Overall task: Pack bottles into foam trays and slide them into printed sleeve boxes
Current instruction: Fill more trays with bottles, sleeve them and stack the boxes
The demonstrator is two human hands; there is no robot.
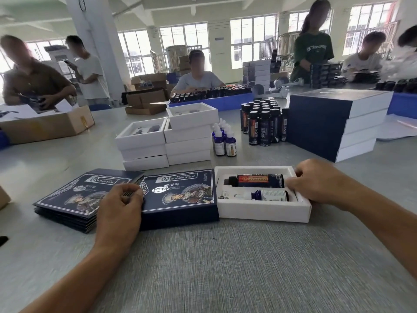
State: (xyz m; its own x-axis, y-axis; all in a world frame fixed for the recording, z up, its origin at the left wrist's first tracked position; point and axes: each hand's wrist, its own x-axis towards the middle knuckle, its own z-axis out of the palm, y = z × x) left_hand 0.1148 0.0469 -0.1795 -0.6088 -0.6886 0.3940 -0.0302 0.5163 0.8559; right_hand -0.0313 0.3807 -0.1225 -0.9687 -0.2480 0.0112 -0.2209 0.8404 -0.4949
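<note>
The right hand (316, 184) grips the end of the foam tray (266, 210) holding two bottles; the left hand (121, 206) clamps the sleeve box (180, 199) on the surface (225, 267).

White foam tray (264, 211) lies flat on table, long side left-right, its left end just at the mouth of a printed sleeve box (178, 195). Two bottles lie on their sides in its cutouts, caps pointing left: dark bottle (257, 180) with red-orange label in far slot, small blue dropper bottle (264, 195) with white label and white dropper top in near slot. Sleeve box is navy, silver border, portrait print on top, lying flat. Left of it, flat stack of same printed sleeves (74, 199). Behind: empty white trays stacked (167, 141), upright dropper bottles (224, 141), upright dark bottles (262, 123).
</note>
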